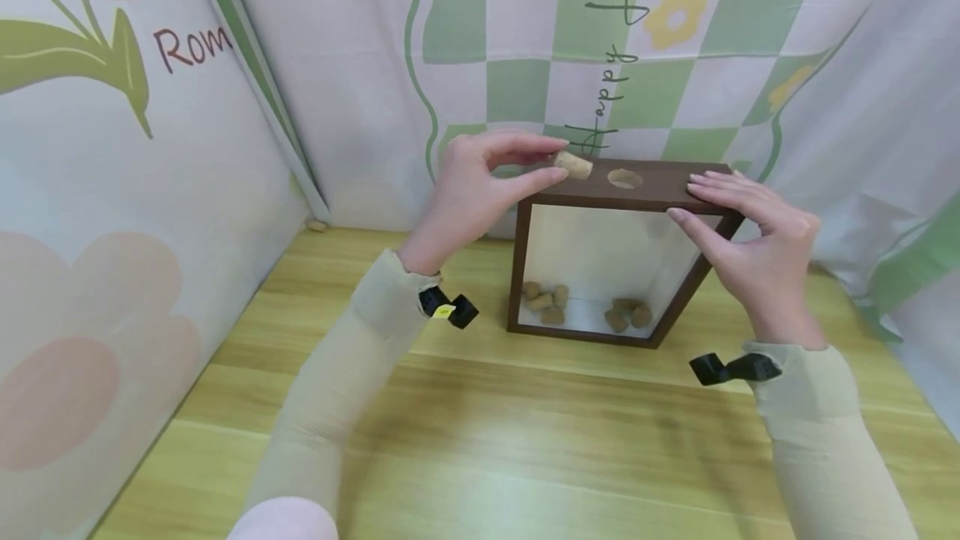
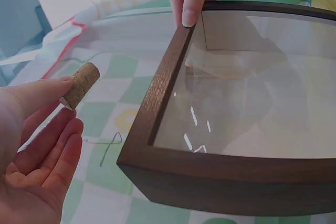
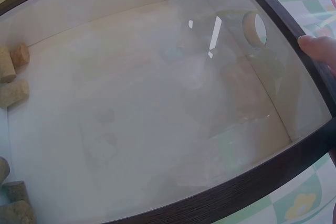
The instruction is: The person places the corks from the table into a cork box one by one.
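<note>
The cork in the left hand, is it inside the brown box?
No, the left hand pinches the cork outside the box, with a gap between them.

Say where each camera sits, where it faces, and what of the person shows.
Head: on the head, facing forward and down at the box and table; left hand, right hand and both sleeves show.
Left wrist: on the left wrist, facing the pinched cork and the box; left hand shows, right hand at top.
Right wrist: on that wrist, facing through the clear panel at loose corks; part of the right hand shows.
Shared: the pinched cork, in head and left wrist.
</note>
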`<state>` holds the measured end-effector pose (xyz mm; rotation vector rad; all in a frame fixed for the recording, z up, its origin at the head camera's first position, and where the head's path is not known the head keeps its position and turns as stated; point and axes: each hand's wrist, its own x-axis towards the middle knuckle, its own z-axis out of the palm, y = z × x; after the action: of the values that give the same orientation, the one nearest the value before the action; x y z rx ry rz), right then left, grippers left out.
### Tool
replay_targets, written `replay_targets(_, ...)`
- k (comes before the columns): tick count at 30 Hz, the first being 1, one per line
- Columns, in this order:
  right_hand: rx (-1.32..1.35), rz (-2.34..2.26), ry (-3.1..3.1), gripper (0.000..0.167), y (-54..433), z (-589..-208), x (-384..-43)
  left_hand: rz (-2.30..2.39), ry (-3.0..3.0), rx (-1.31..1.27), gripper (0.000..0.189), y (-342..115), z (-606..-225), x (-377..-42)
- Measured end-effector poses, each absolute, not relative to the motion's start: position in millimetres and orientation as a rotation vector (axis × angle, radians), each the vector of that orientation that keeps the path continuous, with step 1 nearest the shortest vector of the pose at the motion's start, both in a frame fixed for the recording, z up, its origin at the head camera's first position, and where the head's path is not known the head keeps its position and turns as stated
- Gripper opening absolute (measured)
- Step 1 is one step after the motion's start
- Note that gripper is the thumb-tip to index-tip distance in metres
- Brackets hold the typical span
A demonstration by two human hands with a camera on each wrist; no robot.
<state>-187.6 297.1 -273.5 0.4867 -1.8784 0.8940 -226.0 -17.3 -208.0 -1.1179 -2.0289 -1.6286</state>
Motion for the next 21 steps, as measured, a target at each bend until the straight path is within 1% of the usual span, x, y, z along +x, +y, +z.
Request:
replay_targets(6,0.486,0.886,-1.886,0.034,297.7,-272.8,-187.7,-1.588,-2.102,-1.135,0.028,3.7,-192.7,-235.6)
replay_targets(21,0.493,0.894,-1.882,0.034,298.2,-273.1,-188.0,-1.388,-2.368,-1.146,0.030,38.5,-185.1,-262.1)
